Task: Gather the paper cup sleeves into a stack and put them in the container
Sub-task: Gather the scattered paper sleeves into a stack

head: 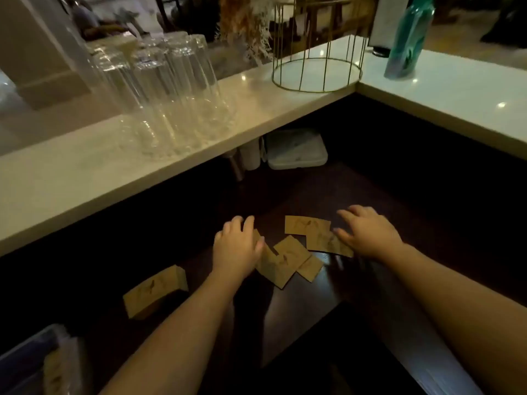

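Two bare forearms reach over the dark wooden tabletop (299,303). Loose brown card cup sleeves (288,256) are bracketed between left hand (238,246) and right hand (368,233), each grip open and flat; the left is nearer.

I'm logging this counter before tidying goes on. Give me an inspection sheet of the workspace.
Surface: dark wooden counter, dim, below a white ledge.
Job's things: loose sleeves scattered, overlapping; stacked sleeves apart at left; plastic container at lower left.
Clutter: white lidded box under the ledge.
Hands: left hand and right hand flat on sleeves, open.
Cables: nothing seen.
Surroundings: upturned glasses, wire basket, teal bottle.
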